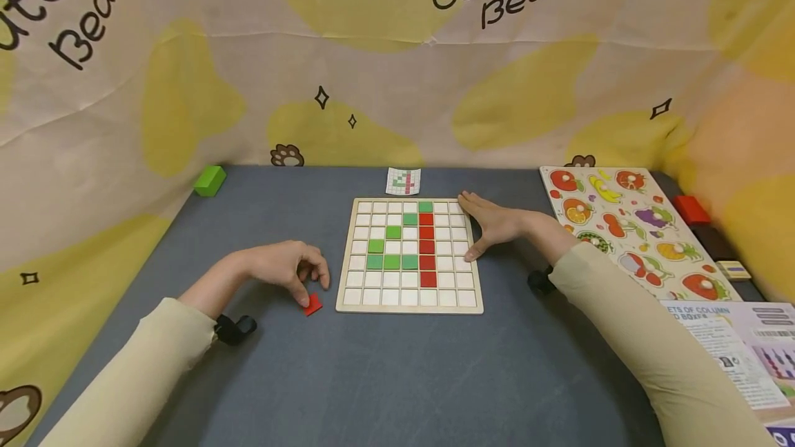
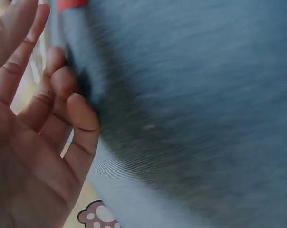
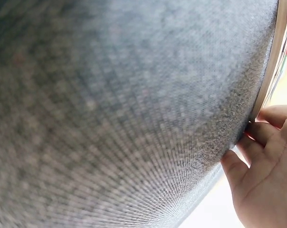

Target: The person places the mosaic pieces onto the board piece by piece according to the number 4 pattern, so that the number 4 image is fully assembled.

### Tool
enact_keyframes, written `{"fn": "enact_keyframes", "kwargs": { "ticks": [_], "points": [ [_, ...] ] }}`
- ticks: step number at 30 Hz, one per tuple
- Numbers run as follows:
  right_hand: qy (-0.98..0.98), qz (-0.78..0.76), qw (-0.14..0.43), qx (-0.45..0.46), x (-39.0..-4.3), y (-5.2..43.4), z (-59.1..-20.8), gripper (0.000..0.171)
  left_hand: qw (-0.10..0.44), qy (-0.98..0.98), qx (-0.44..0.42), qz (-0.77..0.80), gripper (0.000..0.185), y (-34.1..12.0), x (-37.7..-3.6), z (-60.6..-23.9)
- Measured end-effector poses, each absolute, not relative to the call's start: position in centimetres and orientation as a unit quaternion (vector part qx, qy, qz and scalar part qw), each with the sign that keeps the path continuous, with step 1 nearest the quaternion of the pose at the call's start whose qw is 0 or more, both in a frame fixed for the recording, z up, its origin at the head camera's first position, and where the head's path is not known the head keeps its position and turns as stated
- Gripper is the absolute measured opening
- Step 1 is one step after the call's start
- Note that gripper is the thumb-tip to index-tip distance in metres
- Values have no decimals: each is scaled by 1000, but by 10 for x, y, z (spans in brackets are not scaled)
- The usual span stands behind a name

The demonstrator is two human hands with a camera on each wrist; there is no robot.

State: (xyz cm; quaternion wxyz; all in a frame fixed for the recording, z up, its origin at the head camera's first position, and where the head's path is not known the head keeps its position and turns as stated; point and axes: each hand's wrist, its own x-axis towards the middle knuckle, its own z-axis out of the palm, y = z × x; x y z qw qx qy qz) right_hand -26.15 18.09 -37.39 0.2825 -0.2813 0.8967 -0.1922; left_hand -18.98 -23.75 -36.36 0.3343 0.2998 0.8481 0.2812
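My left hand (image 1: pixel 287 269) is low over the table left of the board, its thumb tip at a small red tile (image 1: pixel 312 305) and its other fingers bent above the table. In the left wrist view part of the red tile (image 2: pixel 72 4) shows at the top edge, beyond the fingers. A wooden grid board (image 1: pixel 379 301) lies flat, bearing green tiles (image 1: pixel 393 262) in a stepped slant and a row, and a column of red tiles (image 1: pixel 427 247). My right hand (image 1: pixel 497 223) rests along the board's right edge, thumb and fingers spread apart.
A small printed pattern card (image 1: pixel 403 182) lies behind the board. A green block (image 1: pixel 210 181) sits at the back left. On the right are a fruit puzzle board (image 1: pixel 627 240), a red block (image 1: pixel 691 210) and a printed box (image 1: pixel 729 350). A patterned cloth hangs behind.
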Motion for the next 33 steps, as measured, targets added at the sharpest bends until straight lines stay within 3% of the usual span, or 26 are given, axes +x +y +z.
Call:
{"fn": "enact_keyframes", "kwargs": {
  "ticks": [10,15,21,26,33],
  "points": [
    [898,-192,287,-274,-261,180,-373,126,302,861,316,259,32,-237,-174,-368],
    [897,-192,286,-276,-260,181,-373,125,246,881,309,261,28,-234,-173,-371],
    [896,-194,287,-279,-261,182,-375,126,187,908,242,287,19,-226,-181,-371],
    [896,-193,287,-280,-261,183,-376,126,148,916,211,307,12,-203,-189,-366],
    [895,-193,285,-283,-263,183,-376,126,134,909,226,324,11,-152,-190,-362]
  ]
}}
